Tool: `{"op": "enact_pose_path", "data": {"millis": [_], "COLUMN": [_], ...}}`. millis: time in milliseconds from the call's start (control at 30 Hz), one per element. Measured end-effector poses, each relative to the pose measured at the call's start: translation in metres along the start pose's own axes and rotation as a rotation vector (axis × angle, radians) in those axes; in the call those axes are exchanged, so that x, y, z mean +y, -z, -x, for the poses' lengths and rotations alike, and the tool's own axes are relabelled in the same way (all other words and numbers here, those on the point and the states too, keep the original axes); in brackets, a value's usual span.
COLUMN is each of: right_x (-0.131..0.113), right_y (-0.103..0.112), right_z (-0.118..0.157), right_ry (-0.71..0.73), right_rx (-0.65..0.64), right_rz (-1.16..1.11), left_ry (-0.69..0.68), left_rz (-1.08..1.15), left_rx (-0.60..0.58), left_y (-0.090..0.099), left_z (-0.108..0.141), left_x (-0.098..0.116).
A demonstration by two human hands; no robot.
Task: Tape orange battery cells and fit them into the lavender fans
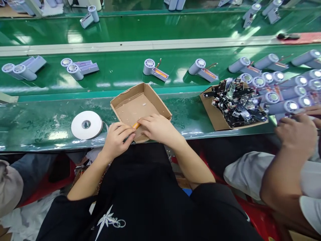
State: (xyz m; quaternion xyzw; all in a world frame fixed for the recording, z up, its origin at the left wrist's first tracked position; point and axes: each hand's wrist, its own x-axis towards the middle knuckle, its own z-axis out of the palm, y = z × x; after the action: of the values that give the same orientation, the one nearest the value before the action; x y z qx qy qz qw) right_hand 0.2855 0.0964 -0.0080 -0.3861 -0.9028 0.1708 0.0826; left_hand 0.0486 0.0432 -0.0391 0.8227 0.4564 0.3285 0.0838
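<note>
A small orange cylinder (pixel 136 125) is pinched between my two hands, above the near edge of a shallow cardboard box (pixel 135 103). My left hand (pixel 117 139) is closed around its left end, and the fingers cover much of it. From the other side, my right hand (pixel 156 129) grips the right end with bent fingers. One small pale piece (pixel 144 104) lies on the box floor. Left of the box, a roll of white tape (pixel 86 125) lies flat on the bench, its loose end trailing toward my left hand.
Lavender cylindrical housings (pixel 152 69) with open handles stand along the green conveyor (pixel 112 73). To the right, a carton (pixel 213 113) overflows with black circuit boards (pixel 235 103), beside many more housings. A co-worker's hands (pixel 297 130) are busy at the far right.
</note>
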Motion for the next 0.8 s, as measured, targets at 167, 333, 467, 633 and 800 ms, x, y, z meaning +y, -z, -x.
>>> {"op": "enact_pose_path", "data": {"millis": [167, 333, 467, 633, 800], "right_x": [-0.003, 0.011, 0.015, 0.008, 0.018], "right_y": [0.001, 0.014, 0.011, -0.005, 0.003], "right_z": [-0.041, -0.044, -0.032, -0.047, -0.037], "right_ry": [0.072, 0.104, 0.176, 0.166, 0.043], "right_rx": [-0.093, 0.031, 0.066, -0.1, 0.265], "right_rz": [0.136, -0.005, -0.067, 0.047, -0.521], "left_ry": [0.036, 0.1, 0.08, 0.026, 0.059], "left_rz": [-0.003, 0.035, 0.054, 0.048, 0.095], "left_rx": [0.149, 0.287, 0.303, 0.266, 0.308], "left_y": [-0.008, 0.001, 0.003, -0.005, -0.001], "left_z": [-0.008, 0.0, 0.003, -0.005, -0.003], "left_x": [0.005, 0.007, 0.007, 0.011, 0.016]}}
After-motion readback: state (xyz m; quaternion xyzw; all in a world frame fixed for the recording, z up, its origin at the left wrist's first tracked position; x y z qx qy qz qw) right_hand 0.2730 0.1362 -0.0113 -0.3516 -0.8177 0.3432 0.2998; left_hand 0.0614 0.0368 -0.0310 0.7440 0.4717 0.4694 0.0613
